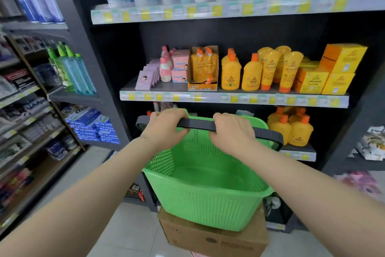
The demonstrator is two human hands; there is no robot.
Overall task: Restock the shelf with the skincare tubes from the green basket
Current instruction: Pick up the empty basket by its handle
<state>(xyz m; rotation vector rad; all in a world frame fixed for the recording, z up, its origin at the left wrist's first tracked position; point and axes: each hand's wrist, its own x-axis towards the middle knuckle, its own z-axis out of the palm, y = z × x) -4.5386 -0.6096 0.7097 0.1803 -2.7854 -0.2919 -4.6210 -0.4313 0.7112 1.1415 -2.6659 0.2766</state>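
Note:
A green perforated basket [208,198] sits tilted over a cardboard box [212,238] in front of the shelves. Nothing lies inside it; its bare green floor shows. My left hand [166,127] and my right hand [231,131] both grip its dark grey handle [198,124], fingers curled over the bar. On the middle shelf [233,98] stand yellow skincare tubes [279,69] with orange caps, cap down, between yellow bottles [251,75] and yellow cartons [333,69].
Tall tubes line the top shelf [208,11]. Pink bottles and small boxes [166,67] fill the middle shelf's left part. More yellow bottles [291,129] stand on the lower shelf. Another rack [31,111] runs along the left. Tiled floor [129,229] shows below.

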